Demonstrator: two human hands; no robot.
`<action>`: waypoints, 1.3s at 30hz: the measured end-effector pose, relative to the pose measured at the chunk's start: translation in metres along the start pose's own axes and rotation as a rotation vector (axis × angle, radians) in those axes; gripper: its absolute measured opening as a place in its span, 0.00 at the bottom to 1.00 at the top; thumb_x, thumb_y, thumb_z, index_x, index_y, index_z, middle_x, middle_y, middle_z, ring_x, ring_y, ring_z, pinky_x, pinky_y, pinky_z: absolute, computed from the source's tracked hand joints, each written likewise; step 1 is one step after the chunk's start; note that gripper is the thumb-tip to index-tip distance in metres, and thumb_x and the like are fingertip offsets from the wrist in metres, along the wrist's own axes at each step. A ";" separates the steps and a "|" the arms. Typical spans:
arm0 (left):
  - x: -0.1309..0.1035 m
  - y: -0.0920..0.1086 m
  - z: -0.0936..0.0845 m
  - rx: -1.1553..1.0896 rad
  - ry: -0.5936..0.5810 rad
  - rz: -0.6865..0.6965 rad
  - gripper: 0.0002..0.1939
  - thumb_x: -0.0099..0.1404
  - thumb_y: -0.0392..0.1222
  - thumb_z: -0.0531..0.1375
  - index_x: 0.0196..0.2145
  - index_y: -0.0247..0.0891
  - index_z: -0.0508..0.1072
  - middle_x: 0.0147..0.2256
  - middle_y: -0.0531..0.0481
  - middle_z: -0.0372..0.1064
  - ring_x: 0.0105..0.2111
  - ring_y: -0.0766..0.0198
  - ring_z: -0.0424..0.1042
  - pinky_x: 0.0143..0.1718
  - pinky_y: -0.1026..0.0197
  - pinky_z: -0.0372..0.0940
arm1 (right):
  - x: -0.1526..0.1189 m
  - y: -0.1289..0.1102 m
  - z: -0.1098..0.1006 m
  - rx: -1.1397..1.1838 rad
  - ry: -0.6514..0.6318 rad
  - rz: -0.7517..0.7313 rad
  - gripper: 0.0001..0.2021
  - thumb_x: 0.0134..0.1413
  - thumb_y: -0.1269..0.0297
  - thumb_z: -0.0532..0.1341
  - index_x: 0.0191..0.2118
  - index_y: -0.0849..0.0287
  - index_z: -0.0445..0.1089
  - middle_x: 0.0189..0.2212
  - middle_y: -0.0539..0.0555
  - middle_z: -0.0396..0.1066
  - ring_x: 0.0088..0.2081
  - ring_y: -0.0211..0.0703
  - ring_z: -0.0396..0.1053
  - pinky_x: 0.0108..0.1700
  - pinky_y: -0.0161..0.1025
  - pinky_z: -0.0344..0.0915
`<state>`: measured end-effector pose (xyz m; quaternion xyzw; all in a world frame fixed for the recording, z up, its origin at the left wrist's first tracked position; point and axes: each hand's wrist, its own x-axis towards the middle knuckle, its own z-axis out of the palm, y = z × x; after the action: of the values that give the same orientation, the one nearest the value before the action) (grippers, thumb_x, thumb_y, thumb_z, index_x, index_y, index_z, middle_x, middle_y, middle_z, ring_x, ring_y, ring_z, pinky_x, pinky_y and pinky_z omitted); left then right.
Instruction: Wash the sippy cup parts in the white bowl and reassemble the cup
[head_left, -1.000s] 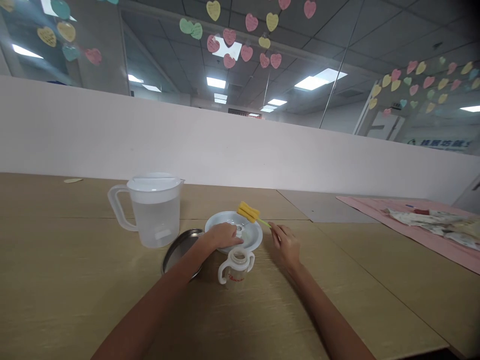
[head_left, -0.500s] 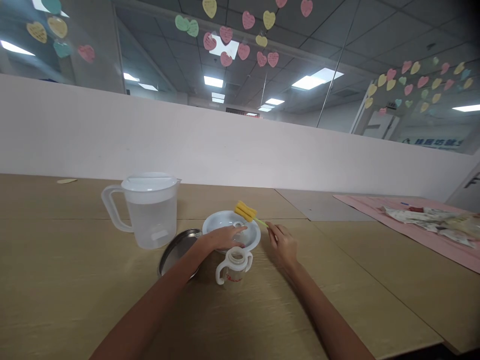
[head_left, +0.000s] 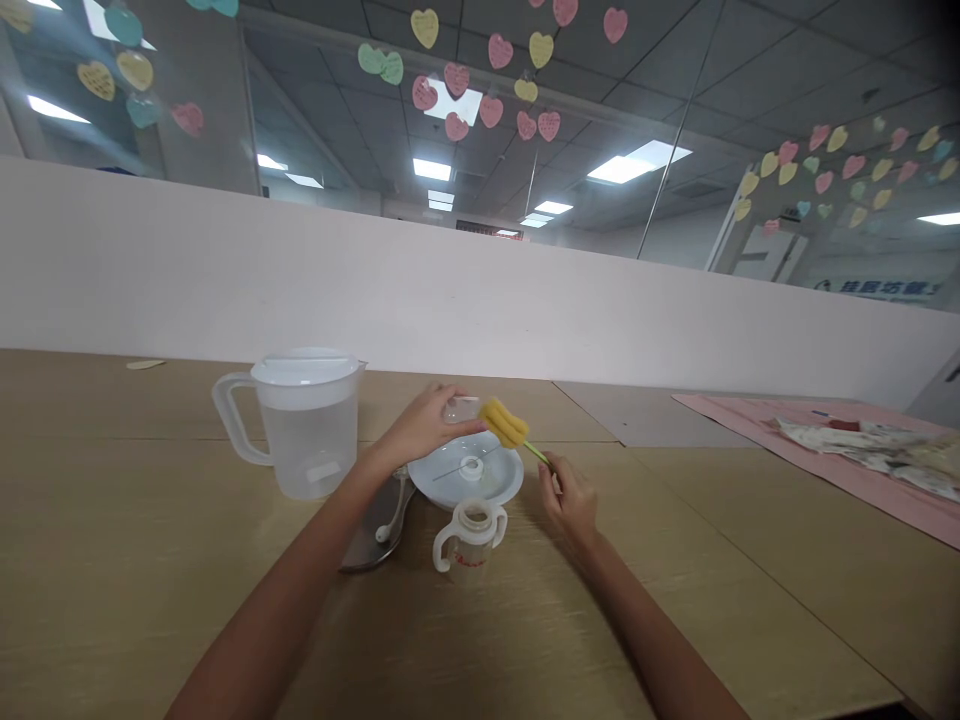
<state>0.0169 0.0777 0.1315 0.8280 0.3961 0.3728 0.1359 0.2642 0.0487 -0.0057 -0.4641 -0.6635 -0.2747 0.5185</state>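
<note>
Above the back of a white bowl (head_left: pixel 499 485), my left hand (head_left: pixel 429 425) grips a small clear cup-like piece (head_left: pixel 462 408). My right hand (head_left: pixel 571 500), right of the bowl, is closed round the green handle of a yellow sponge brush (head_left: pixel 504 423). The sponge is beside the clear piece, over the bowl's rim. A white ring and a thin straw-like tube lie in the bowl. In front of it stands an open clear bottle (head_left: pixel 471 540) with two white handles. A metal tray (head_left: pixel 367 540) is partly hidden by my left forearm.
A lidded clear pitcher (head_left: pixel 311 430) stands left of the bowl. On the right, a pink cloth (head_left: pixel 720 410) bears crumpled packaging (head_left: pixel 847 440). A flat pale piece (head_left: pixel 145 364) lies at the back left. A white wall runs behind the table.
My left hand has risen out of the bowl, now holding the clear piece. The brush has shifted slightly right and tilted more. More of the tray and a white part on it show.
</note>
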 end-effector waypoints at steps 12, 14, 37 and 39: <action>-0.019 0.036 0.021 0.191 -0.136 0.117 0.34 0.53 0.62 0.59 0.52 0.41 0.59 0.47 0.44 0.57 0.38 0.55 0.68 0.41 0.56 0.62 | 0.004 -0.009 -0.011 0.010 -0.019 -0.122 0.09 0.59 0.67 0.51 0.35 0.61 0.68 0.23 0.53 0.69 0.25 0.38 0.66 0.29 0.34 0.60; -0.024 0.044 0.027 0.191 -0.179 0.147 0.34 0.55 0.62 0.57 0.53 0.40 0.58 0.47 0.42 0.56 0.39 0.54 0.68 0.41 0.55 0.62 | 0.002 -0.006 -0.012 -0.019 -0.018 -0.118 0.10 0.59 0.66 0.51 0.33 0.61 0.68 0.22 0.52 0.68 0.23 0.37 0.64 0.28 0.34 0.58; -0.020 0.052 -0.015 -0.243 -0.132 0.291 0.20 0.49 0.36 0.66 0.42 0.42 0.72 0.45 0.48 0.65 0.45 0.60 0.66 0.45 0.57 0.65 | 0.000 -0.030 -0.004 0.155 -0.088 0.189 0.18 0.62 0.57 0.47 0.25 0.60 0.64 0.18 0.48 0.60 0.21 0.35 0.56 0.26 0.32 0.52; -0.021 0.054 -0.015 -0.257 -0.087 0.280 0.21 0.49 0.36 0.66 0.43 0.43 0.71 0.45 0.49 0.64 0.45 0.61 0.66 0.45 0.56 0.65 | 0.001 -0.031 -0.005 0.170 -0.082 0.195 0.18 0.62 0.58 0.48 0.24 0.60 0.62 0.17 0.47 0.57 0.20 0.34 0.55 0.25 0.32 0.51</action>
<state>0.0281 0.0259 0.1593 0.8663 0.2197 0.3993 0.2044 0.2388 0.0319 -0.0002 -0.4917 -0.6566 -0.1466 0.5528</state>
